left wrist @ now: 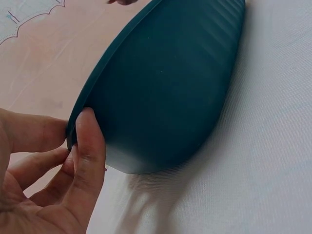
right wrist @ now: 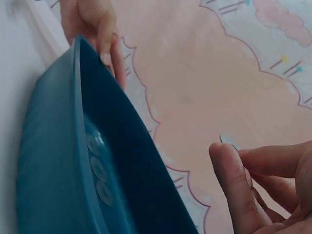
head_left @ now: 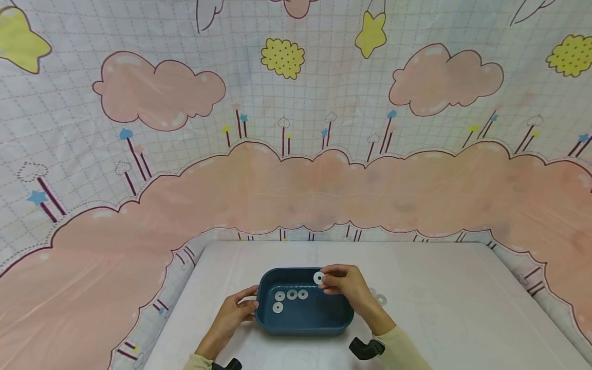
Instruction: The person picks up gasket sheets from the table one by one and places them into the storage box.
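A dark blue rectangular plastic tub [head_left: 305, 330] with rounded corners stands on the white table. My left hand [head_left: 235, 311] pinches its left rim; in the left wrist view, thumb and fingers [left wrist: 90, 146] lie on either side of the edge. Above the tub's far right part, my right hand [head_left: 350, 288] holds a flat silvery washer [head_left: 318, 278] between thumb and fingertips. In the right wrist view this washer [right wrist: 228, 141] shows nearly edge-on. Several like washers [head_left: 292, 294] lie flat on the tub floor, towards its left side.
Just right of the tub, partly behind my right wrist, a few more washers [head_left: 381, 299] lie on the white table [head_left: 462, 308]. A patterned cloth [head_left: 324, 195] with clouds and stars hangs behind the table. Dark wrist devices [head_left: 367, 349] sit at both sleeves.
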`<state>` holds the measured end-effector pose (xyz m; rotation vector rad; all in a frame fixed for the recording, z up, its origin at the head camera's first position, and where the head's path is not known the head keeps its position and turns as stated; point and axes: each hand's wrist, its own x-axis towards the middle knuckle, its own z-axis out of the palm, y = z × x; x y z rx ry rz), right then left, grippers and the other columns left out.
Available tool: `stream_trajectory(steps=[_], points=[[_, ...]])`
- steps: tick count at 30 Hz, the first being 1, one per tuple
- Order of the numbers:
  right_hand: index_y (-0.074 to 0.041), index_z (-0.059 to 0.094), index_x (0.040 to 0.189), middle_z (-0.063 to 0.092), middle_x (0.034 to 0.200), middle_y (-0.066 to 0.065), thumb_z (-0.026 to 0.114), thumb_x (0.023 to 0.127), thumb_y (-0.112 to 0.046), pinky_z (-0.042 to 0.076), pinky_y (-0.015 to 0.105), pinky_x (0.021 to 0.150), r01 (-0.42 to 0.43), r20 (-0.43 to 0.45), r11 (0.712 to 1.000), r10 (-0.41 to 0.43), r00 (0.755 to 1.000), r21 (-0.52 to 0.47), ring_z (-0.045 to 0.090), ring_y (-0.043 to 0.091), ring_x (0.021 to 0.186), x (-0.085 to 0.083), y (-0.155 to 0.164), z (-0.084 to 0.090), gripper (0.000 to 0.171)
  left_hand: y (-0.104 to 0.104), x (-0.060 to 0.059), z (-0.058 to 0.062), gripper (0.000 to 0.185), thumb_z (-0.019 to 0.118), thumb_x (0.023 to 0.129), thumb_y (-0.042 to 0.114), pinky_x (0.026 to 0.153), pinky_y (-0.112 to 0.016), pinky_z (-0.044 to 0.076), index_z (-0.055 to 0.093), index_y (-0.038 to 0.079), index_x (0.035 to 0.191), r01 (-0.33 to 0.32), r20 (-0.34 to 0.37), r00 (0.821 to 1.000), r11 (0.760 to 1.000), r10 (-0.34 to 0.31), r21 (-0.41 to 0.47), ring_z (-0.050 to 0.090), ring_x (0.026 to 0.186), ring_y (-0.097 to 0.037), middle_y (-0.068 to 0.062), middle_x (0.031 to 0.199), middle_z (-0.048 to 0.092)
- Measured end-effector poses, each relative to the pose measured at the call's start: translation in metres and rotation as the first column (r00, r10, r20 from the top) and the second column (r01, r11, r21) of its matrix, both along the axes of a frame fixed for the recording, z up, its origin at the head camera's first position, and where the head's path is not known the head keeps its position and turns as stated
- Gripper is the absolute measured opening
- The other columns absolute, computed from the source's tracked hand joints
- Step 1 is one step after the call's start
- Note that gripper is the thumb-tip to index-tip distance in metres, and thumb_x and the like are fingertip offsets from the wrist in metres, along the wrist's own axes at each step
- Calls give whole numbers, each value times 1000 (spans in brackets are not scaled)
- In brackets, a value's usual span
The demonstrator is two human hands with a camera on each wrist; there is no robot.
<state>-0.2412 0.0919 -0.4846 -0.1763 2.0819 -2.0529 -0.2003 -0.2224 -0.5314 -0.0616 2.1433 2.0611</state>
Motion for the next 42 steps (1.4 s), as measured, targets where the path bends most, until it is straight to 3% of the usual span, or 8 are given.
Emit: stream_trajectory(steps=[15, 25, 42], points=[[9, 67, 110, 72, 90, 12, 65, 90, -3, 60, 28, 69, -78, 47, 997, 79, 996, -30, 74, 19, 76, -2, -31, -13, 23, 2, -1, 2, 53, 63, 91, 3, 69, -30, 57, 47, -5, 141, -34, 25, 999, 999, 35, -37, 64, 88, -17, -21, 127, 58], [6, 69, 106, 72, 83, 11, 64, 90, -1, 60, 27, 64, -98, 101, 995, 96, 990, 21, 72, 15, 69, -4, -50, -22, 18, 4, -2, 0, 53, 63, 90, 3, 69, -29, 57, 48, -5, 141, -39, 24, 999, 998, 40, -40, 65, 87, -16, -18, 125, 58], [8, 70, 100, 68, 81, 14, 63, 83, 11, 59, 29, 59, -145, 218, 983, 118, 969, 112, 73, 21, 67, -5, -72, -40, 19, 4, -1, 0, 52, 62, 91, 3, 68, -29, 56, 48, -5, 141, -44, 23, 999, 998, 45, -39, 64, 87, -15, -19, 126, 57]])
